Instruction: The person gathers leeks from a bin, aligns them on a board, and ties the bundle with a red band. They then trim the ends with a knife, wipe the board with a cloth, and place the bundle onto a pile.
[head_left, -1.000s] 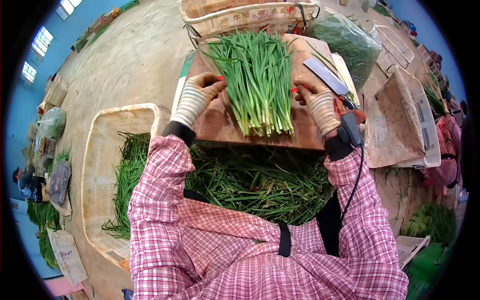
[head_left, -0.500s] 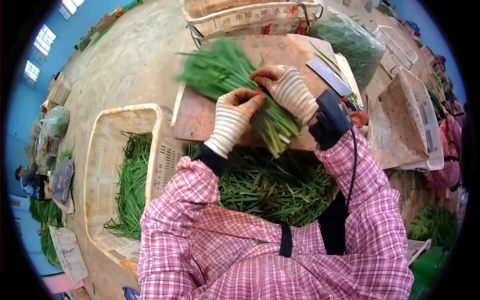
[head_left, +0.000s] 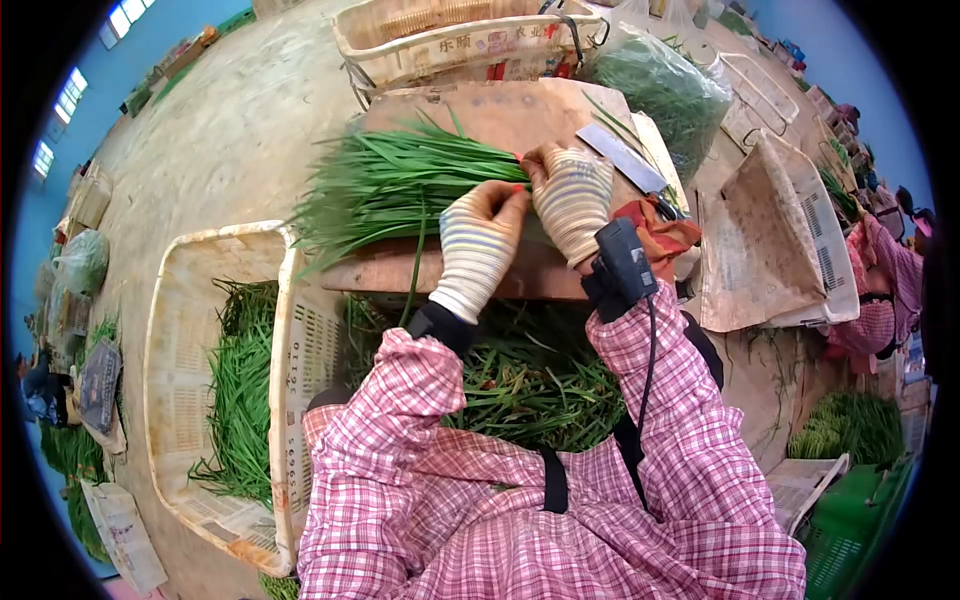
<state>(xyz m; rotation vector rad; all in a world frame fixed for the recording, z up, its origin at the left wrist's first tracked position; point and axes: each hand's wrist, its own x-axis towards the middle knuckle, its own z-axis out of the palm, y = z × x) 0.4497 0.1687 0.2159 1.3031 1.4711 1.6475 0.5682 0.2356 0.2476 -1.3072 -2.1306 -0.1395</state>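
Observation:
A bundle of long green chives (head_left: 395,185) lies sideways across a brown wooden board (head_left: 500,115), leaf tips to the left. My left hand (head_left: 480,245) and my right hand (head_left: 572,200), both in striped gloves, grip the stem end of the bundle side by side. A bit of red band shows at my fingertips on the bundle. A black device is strapped to my right wrist. The stem ends are hidden under my hands.
A cleaver (head_left: 620,158) and a red cloth (head_left: 655,225) lie on the board's right. Loose chives (head_left: 520,375) fill my lap. A cream crate (head_left: 200,380) with chives stands left, another crate (head_left: 450,40) beyond the board, a bagged bunch (head_left: 660,90) and upturned crate (head_left: 765,240) right.
The bundle lay with stems toward me and my hands at its two sides. Both hands closed on its stem end and swung it round, so the leaves now point left.

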